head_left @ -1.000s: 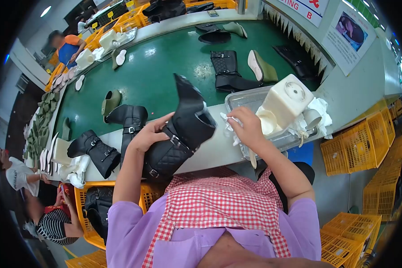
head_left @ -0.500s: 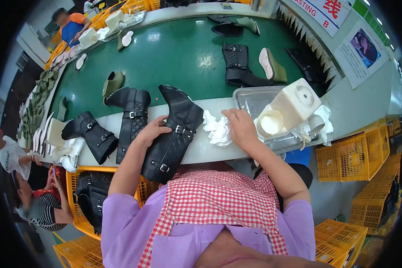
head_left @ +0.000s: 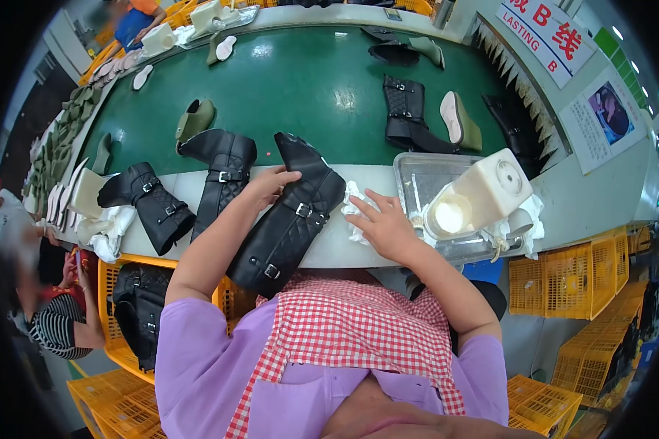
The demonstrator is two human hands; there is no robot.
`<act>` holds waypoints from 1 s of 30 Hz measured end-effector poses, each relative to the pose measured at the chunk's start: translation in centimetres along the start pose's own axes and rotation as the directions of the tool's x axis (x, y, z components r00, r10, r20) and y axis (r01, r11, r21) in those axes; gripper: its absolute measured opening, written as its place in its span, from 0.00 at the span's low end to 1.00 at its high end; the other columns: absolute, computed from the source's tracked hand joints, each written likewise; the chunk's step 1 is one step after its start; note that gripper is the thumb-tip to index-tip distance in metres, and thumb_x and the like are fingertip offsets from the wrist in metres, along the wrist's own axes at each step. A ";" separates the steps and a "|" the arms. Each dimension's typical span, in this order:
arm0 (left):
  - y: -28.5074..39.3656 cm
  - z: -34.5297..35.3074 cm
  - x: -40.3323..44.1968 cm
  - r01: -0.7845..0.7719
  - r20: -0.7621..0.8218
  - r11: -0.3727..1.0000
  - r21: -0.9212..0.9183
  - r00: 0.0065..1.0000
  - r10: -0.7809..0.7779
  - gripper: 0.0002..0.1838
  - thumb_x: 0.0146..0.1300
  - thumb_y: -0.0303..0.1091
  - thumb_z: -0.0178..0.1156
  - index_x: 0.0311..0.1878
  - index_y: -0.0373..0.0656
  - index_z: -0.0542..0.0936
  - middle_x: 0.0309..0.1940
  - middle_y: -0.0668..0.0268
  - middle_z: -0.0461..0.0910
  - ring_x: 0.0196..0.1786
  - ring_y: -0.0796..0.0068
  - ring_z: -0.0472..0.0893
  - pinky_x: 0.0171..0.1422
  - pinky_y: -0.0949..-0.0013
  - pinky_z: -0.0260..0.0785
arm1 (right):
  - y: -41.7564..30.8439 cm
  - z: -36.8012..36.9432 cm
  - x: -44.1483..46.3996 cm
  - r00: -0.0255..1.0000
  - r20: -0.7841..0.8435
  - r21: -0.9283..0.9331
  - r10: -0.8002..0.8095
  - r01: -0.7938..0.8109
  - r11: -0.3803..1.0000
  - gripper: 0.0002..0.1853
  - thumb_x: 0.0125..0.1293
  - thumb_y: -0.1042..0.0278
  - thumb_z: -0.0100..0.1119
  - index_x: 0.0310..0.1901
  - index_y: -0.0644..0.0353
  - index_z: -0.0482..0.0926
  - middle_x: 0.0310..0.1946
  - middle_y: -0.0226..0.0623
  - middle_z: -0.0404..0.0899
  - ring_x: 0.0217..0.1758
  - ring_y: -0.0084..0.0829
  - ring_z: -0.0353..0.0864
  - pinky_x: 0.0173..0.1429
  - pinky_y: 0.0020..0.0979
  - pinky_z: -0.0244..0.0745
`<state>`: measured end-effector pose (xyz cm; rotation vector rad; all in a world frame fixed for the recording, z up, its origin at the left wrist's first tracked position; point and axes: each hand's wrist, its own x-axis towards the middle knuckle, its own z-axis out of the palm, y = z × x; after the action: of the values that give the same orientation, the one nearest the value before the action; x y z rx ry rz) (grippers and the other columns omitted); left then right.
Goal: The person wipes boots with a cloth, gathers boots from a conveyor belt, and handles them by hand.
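A black quilted boot with buckled straps (head_left: pixel 300 197) leans across the bench edge against the apron, its toe pointing away from me. My left hand (head_left: pixel 269 184) grips it at the ankle, fingers partly hidden behind the leather. Over a crumpled white cloth (head_left: pixel 353 192) on the bench, my right hand (head_left: pixel 381 225) has its fingers spread; whether they touch the cloth I cannot tell. To the left lie a second black boot (head_left: pixel 227 168) and a shorter-looking black boot (head_left: pixel 143 201).
A clear plastic tray (head_left: pixel 410 172) holds a white container (head_left: pixel 490 183) with a cup-like opening. Behind is a green conveyor belt (head_left: pixel 293 88) carrying olive shoes and black boots. Yellow crates (head_left: pixel 564 274) stand at right. People are at the left.
My left hand has slid up toward the boot's ankle. My right hand's fingers have spread out over the cloth. The camera view has shifted slightly.
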<state>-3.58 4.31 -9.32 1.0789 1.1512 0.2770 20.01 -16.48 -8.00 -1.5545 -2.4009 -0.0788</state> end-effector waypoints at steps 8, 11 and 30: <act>-2.2 -0.5 3.6 -0.021 0.038 0.999 -0.041 0.999 0.023 0.36 0.55 0.35 0.71 0.65 0.37 0.68 0.48 0.60 0.80 0.47 0.67 0.81 0.51 0.62 0.73 | 0.7 -0.8 2.4 0.975 0.216 -0.148 -0.044 0.077 0.986 0.21 0.57 0.69 0.61 0.55 0.53 0.79 0.67 0.33 0.66 0.67 0.41 0.66 0.59 0.48 0.64; -1.8 -0.2 2.7 -0.032 -0.004 0.999 -0.023 0.999 0.032 0.36 0.54 0.36 0.72 0.64 0.37 0.68 0.47 0.59 0.80 0.45 0.67 0.81 0.48 0.63 0.74 | 1.0 -0.4 2.9 0.933 0.360 -0.157 -0.008 0.069 0.985 0.19 0.56 0.69 0.61 0.52 0.55 0.80 0.58 0.33 0.73 0.62 0.39 0.70 0.58 0.48 0.65; 0.5 1.9 1.6 -0.225 -0.069 0.928 0.296 0.964 0.256 0.30 0.48 0.41 0.72 0.49 0.30 0.73 0.30 0.54 0.81 0.23 0.66 0.82 0.21 0.66 0.75 | 2.7 -2.9 9.6 0.887 -0.408 0.297 0.217 -0.096 0.950 0.19 0.47 0.76 0.63 0.45 0.62 0.75 0.37 0.42 0.76 0.43 0.46 0.75 0.48 0.42 0.70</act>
<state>-1.17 4.56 -9.87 1.4820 1.1771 0.3714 19.40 -7.39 -2.99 -1.4198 -1.8448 -0.0570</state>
